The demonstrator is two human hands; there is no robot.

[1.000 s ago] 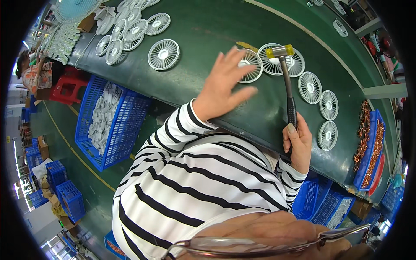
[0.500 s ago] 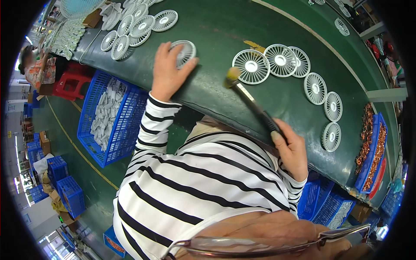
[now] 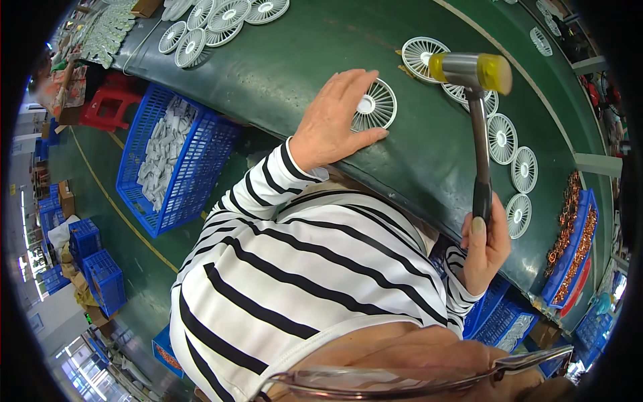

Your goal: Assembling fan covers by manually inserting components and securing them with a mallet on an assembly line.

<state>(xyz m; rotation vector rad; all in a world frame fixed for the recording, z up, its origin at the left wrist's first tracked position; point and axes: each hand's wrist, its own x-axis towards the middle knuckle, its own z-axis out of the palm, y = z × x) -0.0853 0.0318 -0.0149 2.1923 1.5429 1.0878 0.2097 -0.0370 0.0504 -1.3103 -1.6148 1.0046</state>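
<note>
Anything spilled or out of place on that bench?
Maybe: copper-coloured parts lie loose on the bench, alongside the blue bin that holds more like them. They could be a spill or set there deliberately. The mallet looks fine.

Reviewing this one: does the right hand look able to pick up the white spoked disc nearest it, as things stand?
Probably not: the right hand is closed around the handle of the hammer, so its grip is taken. The white spoked disc itself lies close by, seemingly uncovered.

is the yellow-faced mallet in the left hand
No, the right hand grips the mallet by its black handle, while the left hand partly covers a white spoked disc.
</note>
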